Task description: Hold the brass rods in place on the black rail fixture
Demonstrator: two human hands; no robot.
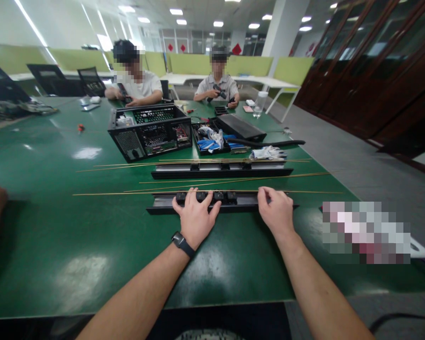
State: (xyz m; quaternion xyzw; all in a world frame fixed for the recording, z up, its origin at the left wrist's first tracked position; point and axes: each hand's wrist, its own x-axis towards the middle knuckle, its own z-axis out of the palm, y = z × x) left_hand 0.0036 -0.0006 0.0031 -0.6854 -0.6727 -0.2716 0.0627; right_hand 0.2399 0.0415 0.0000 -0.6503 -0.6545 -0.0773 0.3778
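Left hand (pixel 196 215): spread, apparently steadying black blocks (pixel 218 196)
Right hand (pixel 276 210): pinched, contents unclear
Rail (pixel 247 201): parallels near edge of tabletop (pixel 74 241)

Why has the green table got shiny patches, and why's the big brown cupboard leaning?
Head view: the table shows whitish glare, perhaps from the lights; head view: the cupboard slants, probably wide-lens stretching; head view: the left hand and right hand look fairly clear.

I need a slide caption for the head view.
Left hand on black blocks along the near rail, right hand by its right end.
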